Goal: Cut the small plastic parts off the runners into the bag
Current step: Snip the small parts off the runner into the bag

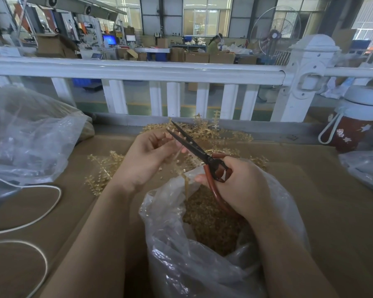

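Note:
My left hand pinches a thin amber plastic runner that hangs down over the mouth of a clear plastic bag. My right hand grips black scissors with red handles; the blades are parted and point up-left beside my left fingers. The bag holds a heap of small amber cut parts. More amber runners lie in a pile behind my hands and in another cluster to the left on the brown cardboard surface.
A large crumpled clear bag sits at the left, with a white cord looping below it. A red bottle with a white lid stands at the right, beside another clear bag. A white railing runs behind the table.

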### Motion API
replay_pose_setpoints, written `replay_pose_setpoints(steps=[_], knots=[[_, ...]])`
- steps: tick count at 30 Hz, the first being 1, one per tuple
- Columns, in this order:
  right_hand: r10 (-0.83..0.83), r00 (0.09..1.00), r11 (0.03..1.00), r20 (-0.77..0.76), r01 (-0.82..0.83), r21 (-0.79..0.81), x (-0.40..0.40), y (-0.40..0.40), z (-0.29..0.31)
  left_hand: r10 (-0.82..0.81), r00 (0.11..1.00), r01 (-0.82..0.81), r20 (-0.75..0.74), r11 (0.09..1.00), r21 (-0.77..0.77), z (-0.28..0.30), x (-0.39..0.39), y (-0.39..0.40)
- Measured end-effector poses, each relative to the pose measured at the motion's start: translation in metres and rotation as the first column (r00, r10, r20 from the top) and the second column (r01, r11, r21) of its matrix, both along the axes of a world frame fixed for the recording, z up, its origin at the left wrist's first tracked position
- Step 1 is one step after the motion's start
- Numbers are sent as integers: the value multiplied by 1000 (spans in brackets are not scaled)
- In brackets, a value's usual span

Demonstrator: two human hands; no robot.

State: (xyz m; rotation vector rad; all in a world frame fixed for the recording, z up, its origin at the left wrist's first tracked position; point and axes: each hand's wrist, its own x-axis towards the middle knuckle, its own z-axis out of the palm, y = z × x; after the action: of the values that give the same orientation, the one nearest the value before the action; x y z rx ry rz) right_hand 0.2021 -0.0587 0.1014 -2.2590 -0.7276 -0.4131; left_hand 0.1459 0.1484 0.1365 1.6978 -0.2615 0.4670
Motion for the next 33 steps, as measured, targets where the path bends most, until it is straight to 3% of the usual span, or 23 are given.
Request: replay_pose_setpoints(steps=[7, 33], knots=[[-6, 998, 999, 60, 8, -33, 0, 1, 0, -41, 998, 44, -45, 996, 83, 3, -4, 0], [-15, 996, 999, 89, 18, -28, -4, 0, 4, -31, 995, 30, -99, 1000, -7, 5, -5, -3]])
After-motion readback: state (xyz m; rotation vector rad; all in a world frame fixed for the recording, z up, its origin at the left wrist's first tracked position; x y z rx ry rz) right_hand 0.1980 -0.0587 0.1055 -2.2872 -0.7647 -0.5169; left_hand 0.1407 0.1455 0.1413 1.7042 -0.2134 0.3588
